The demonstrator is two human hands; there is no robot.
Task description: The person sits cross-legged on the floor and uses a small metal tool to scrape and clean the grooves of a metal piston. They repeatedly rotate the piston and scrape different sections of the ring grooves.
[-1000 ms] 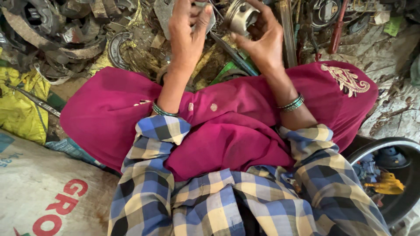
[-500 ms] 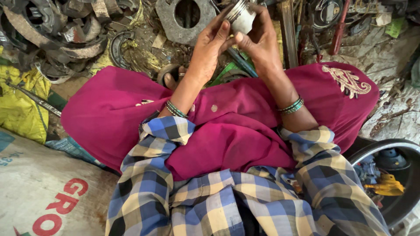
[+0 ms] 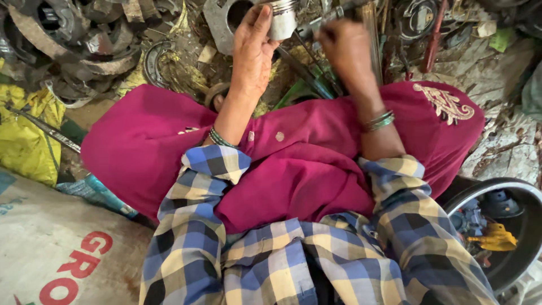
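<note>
Raised higher, left hand (fingers curled) grips metal piston.

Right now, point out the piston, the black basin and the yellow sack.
piston point(image 3: 282, 20), head view, its ringed side wall.
black basin point(image 3: 522, 189), head view, its upper rim.
yellow sack point(image 3: 25, 141), head view, its crumpled middle.

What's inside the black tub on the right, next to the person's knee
The black tub holds a yellow plastic piece and some dark grey and blue parts. Its near left portion is covered by the checked sleeve, and the frame edge cuts off its right side.
</note>
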